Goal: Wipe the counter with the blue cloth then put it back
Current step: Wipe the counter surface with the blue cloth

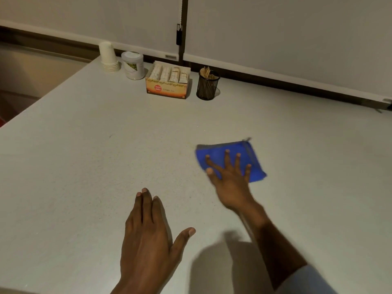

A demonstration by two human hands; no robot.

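While the right hand [230, 179] presses flat on the blue cloth [231, 160], fingers spread wide and palm down, nothing is pinched or gripped; the hand just lies open on top of the fabric. Cloth is folded into a rough square, lying on the counter [84, 155] right of centre, one corner pointing toward the near right. A grey stitched edge with a small tag shows at its far right corner. Hand and cloth look motion-blurred. Right forearm is bare, with a light blue sleeve [309, 281] at the bottom right edge.

Left hand [148, 238] rests palm down on the bare counter, near and left of the cloth, well apart from it. Its fingers are straight and close together, thumb sticking out to the right; open, holding nothing.

Counter is pale, speckled, and its left edge runs diagonally to the far left. Along the back, left to right: stack of white paper cups [108, 57] upside down, white round canister [133, 65] just beside it, open cardboard box [167, 81] of wrapped sachets, black mesh holder [207, 84] with thin wooden sticks. All four sit well apart from the cloth. Behind them, pale roller blinds [275, 35] with a dark vertical frame between them.
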